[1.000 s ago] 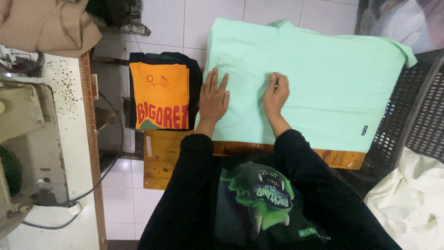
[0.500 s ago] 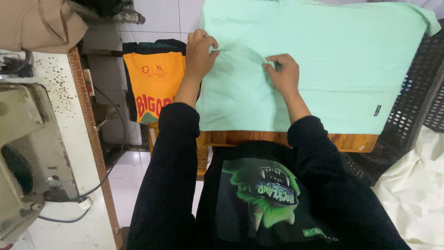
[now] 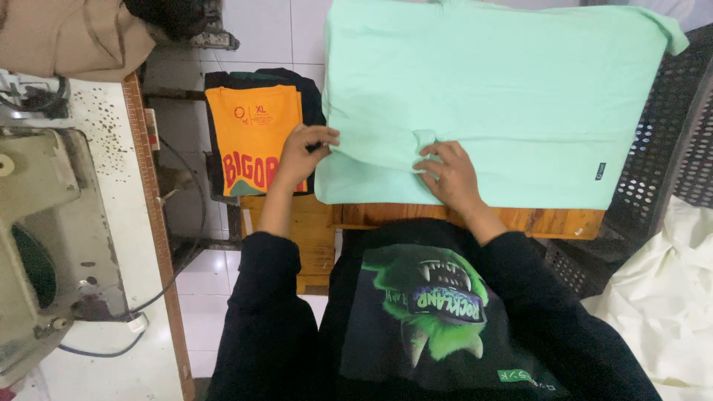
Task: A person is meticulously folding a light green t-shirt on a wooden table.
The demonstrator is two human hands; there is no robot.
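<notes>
**A:** Mint-green shirt (image 3: 490,96), where's it at?

**B:** Spread flat on the wooden tabletop (image 3: 549,220), long axis running left to right across the person's front. Its far right sleeve hangs over toward the black mesh crate (image 3: 672,141). A small dark tag sits on the shirt near the right hem.

**A:** Hands?

**B:** Both are on the near part of the cloth. Left hand (image 3: 301,152) is at the shirt's left edge, its grip pinched narrow on the fabric there. Right hand (image 3: 451,177) is near the middle of the lower half, fingers closed on a small raised fold, so it's holding cloth too.

**A:** Which way does the shirt lie from them?

**B:** Mostly beyond and to the right. The bulk stretches away from the person, past the right hand. The left hand holds the edge and the right hand is closer to the centre, so the right is nearer the main body of fabric. A ridge of cloth runs between the two grips.

**A:** Surroundings, quick.

**B:** Just left of the shirt there's a folded orange shirt (image 3: 252,137) with red lettering, lying on a dark garment (image 3: 312,93); the left hand partly overlaps it. Further left is a pale sewing machine (image 3: 44,223) on a speckled white table (image 3: 111,134), with tan cloth (image 3: 67,37) piled at its far end. A cream fabric heap (image 3: 668,297) lies low on the right. The floor is white tile.
</notes>
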